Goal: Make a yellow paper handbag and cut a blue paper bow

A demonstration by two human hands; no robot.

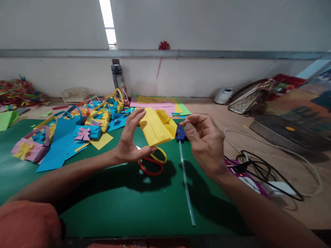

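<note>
My left hand (131, 139) holds a yellow folded paper piece (155, 129) above the green mat, thumb under its lower edge and fingers at its upper left. The paper's right end stands open with loose flaps. My right hand (205, 141) is just right of the paper, fingers curled and thumb near the index finger; whatever is between them cannot be made out. Beside its fingertips is a blue glue gun (180, 133), partly hidden, with a long clear glue stick (186, 186) reaching toward me. Scissors (151, 168) with red and yellow handles lie beneath the paper.
Several small paper baskets (88, 133) crowd the left of the green mat (124, 210), beside blue sheets (58, 144). Coloured paper (155, 103) lies behind. A bottle (118, 76) stands near the wall. At right are a purple power strip (248, 179), cables (263, 167) and a handbag (248, 98).
</note>
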